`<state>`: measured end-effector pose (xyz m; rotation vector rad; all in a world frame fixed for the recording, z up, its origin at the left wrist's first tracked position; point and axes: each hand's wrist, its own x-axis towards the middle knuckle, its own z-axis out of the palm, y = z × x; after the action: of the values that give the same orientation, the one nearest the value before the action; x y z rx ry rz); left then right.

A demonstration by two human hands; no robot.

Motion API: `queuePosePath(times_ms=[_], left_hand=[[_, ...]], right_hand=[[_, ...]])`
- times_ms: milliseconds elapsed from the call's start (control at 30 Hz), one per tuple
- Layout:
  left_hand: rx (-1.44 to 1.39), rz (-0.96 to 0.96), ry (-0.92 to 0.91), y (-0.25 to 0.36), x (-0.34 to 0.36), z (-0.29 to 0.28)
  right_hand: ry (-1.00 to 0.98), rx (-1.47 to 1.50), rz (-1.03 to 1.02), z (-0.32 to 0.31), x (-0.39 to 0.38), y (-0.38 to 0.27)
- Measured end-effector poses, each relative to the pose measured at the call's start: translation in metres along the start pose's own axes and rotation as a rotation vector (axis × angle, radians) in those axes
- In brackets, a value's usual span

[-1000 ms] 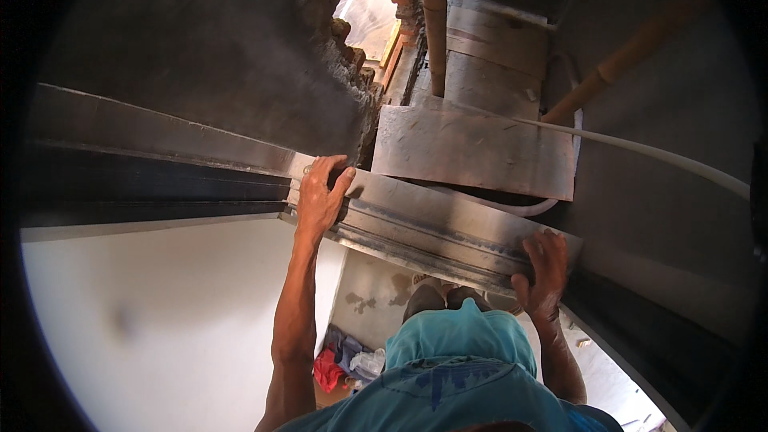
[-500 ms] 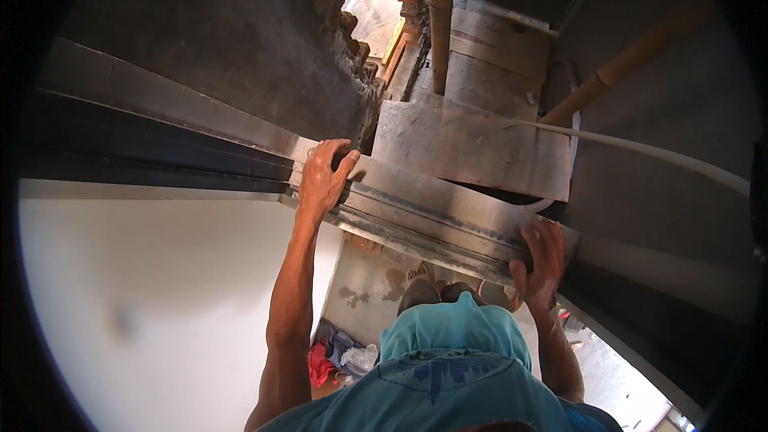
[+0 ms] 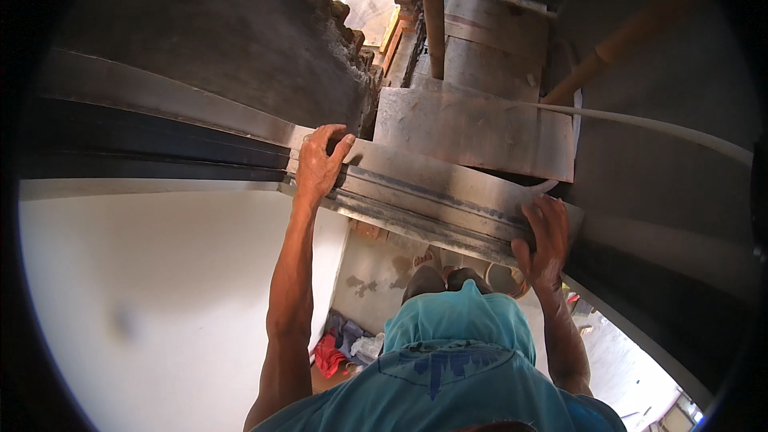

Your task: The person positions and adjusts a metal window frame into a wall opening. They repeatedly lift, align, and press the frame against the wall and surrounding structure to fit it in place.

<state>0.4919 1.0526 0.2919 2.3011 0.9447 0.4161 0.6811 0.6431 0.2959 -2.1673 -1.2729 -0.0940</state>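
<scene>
Both my hands rest on a long grey, grooved ledge that crosses in front of me. Near its left end lies my left hand, fingers bent over the flat top, thumb held apart. My right hand is at the other end, with fingers spread on the top and the thumb toward the front edge. Each hand is open, pressing on the surface. Just beyond the ledge is a worn, flat board, which neither hand touches.
A rough-edged wall opening shows exposed bricks. One upright pole stands beyond the board; another pole slants at the right. A pale hose runs rightward. Below lie red cloth and dark cloth on the floor, beside a white wall.
The ledge, board and both hands sit slightly higher in the picture, as the view has tilted a little. My hands keep their places on the ledge.
</scene>
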Motion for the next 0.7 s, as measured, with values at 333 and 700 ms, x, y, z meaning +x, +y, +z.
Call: queuePosePath(times_ms=[333,700], left_hand=[[-0.026,-0.052,-0.028,0.005,-0.001,-0.002],[0.004,-0.032,-0.006,0.005,0.000,-0.001]], right_hand=[[0.009,-0.001,0.018,0.001,0.000,0.000],[0.057,0.075,0.068,-0.013,0.015,-0.014]])
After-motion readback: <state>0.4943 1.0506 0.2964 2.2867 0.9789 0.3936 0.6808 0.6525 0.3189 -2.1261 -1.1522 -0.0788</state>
